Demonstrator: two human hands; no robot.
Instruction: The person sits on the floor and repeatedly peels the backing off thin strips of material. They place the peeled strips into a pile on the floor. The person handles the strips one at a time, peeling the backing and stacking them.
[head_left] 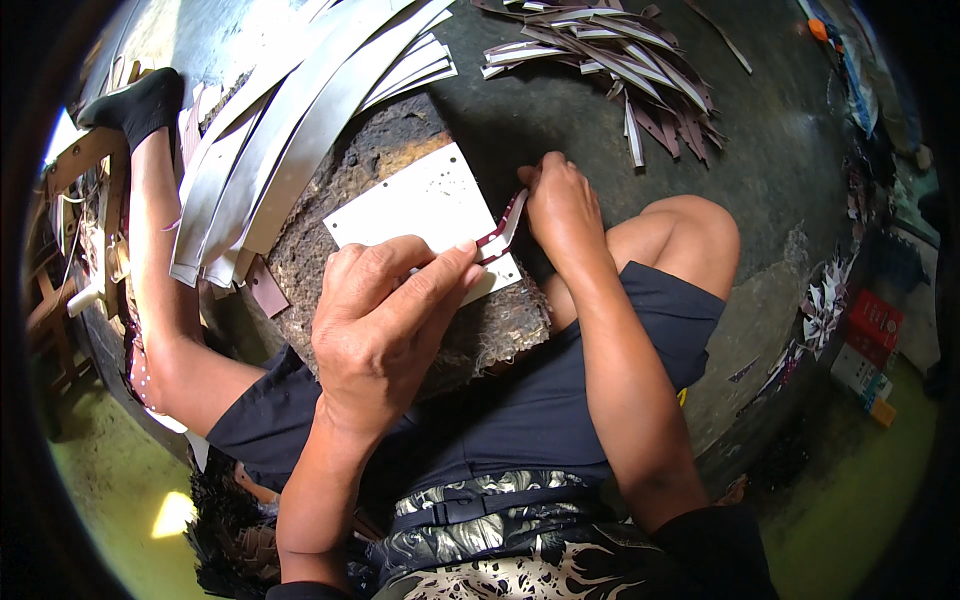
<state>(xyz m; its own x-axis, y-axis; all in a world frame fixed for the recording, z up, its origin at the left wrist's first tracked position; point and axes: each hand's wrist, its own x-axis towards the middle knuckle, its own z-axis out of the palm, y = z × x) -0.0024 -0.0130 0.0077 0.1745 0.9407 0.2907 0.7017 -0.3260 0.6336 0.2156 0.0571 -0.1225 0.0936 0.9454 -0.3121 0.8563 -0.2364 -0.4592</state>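
Observation:
A narrow strip (pixel 511 222), dark red on one face and white on the other, is bent between my two hands. My left hand (pixel 375 310) pinches its near end just above a white plate (pixel 408 208). With curled fingers, my right hand (pixel 565 205) grips the far end beyond the plate's right edge; its fingertips are partly hidden. The plate has small dark holes near its corners and dark specks on its face. It lies tilted on a rough, dark block (pixel 390 140) between my legs.
Long, pale strips (pixel 300 130) lie over the block's far left side. Farther right is a pile of dark red and white strips (pixel 640 60) on the dark floor (pixel 770 200). Near the right rim are white scraps (pixel 828 300) and a red box (pixel 872 325).

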